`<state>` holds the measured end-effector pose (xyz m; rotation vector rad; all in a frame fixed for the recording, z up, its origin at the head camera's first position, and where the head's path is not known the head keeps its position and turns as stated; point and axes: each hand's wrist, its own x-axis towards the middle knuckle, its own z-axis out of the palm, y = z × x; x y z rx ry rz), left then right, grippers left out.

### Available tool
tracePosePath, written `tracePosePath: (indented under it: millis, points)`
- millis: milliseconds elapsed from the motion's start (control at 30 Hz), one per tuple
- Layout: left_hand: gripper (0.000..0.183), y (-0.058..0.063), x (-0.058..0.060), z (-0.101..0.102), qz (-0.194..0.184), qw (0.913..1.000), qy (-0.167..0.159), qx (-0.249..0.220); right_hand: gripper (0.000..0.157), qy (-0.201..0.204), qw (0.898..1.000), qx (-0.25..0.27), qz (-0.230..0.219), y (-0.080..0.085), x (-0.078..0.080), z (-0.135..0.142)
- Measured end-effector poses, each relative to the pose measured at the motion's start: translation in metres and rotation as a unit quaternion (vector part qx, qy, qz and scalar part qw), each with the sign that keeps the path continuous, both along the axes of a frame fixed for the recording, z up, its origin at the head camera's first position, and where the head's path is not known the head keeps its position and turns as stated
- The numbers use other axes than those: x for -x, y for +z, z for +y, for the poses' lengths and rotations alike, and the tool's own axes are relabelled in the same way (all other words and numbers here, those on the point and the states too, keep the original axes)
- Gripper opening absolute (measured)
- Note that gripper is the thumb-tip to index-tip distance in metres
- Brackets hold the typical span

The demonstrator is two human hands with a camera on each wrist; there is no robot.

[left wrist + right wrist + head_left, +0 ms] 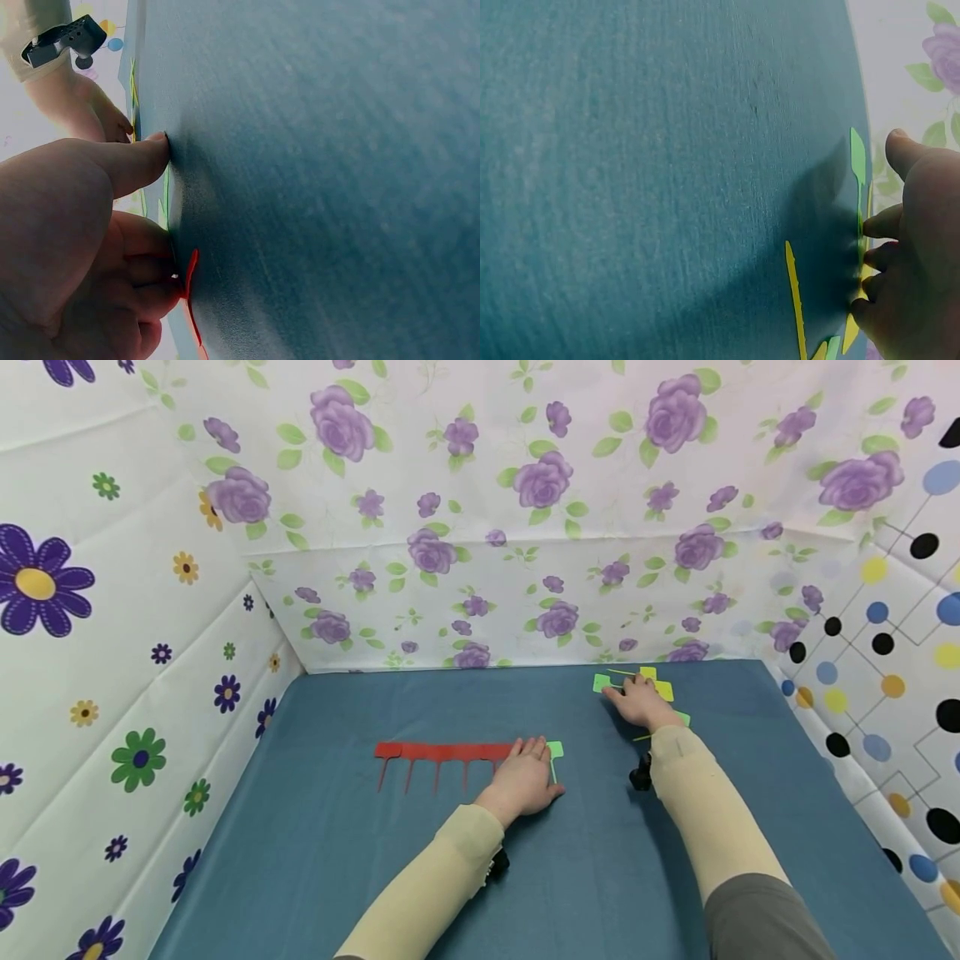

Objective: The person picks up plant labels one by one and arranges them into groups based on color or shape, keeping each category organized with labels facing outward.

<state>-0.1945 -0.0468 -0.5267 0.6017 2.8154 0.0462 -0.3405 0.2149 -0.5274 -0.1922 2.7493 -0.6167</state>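
Note:
A row of red cable-tie tags (pixel 438 751) lies side by side on the blue cloth, thin stems toward me. At its right end is a green tag (pixel 555 749). My left hand (pixel 522 779) rests over that end, fingers stretched forward, covering part of the row. In the left wrist view its fingertips are right at a red tag (pixel 192 300). Farther back, my right hand (pixel 643 702) reaches over a loose group of yellow tags (pixel 663 691) and a green one (pixel 602 683). Its fingertips touch the group in the right wrist view, beside a notched yellow stem (pixel 795 300).
Blue cloth (pixel 337 860) covers the table. Floral sheeting (pixel 495 593) rises right behind the right hand's tags. Patterned sheets (pixel 150 652) stand at both sides. Each wrist carries a small black camera (pixel 641 772).

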Motion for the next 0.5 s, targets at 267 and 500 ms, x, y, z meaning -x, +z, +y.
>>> tracePosePath:
  millis: [267,500]
  points:
    - [0.080,0.000,-0.002,-0.002,0.001,1.0000,-0.004,0.004,0.062,0.016,0.997,-0.026,0.074,0.000,0.002,-0.011]
    - [0.081,0.001,-0.001,0.000,0.005,0.9999,-0.009,0.009,0.053,0.036,0.984,-0.111,0.133,-0.002,0.009,-0.021]
